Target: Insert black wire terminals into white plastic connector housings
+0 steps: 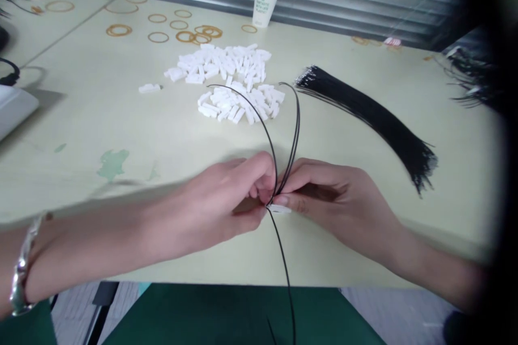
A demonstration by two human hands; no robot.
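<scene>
In the head view, my right hand [338,194] pinches a small white plastic connector [280,208] between thumb and fingers. My left hand [243,188] is closed at the connector's left end, its fingertips pressed together on a thin black wire [285,267]. Several black wires [297,124] rise in a curve from between the hands, and one hangs down past the table edge. My fingers partly hide where the wires meet the connector. Beyond the hands lies a pile of loose white connectors [243,101]. To the right rests a thick bundle of black wires [364,105].
A second heap of white connectors [226,62] lies farther back, with one stray connector [149,88] to its left. Rubber bands [198,35] are scattered near a white paper cup [267,2]. A white device [16,110] stands at the left edge.
</scene>
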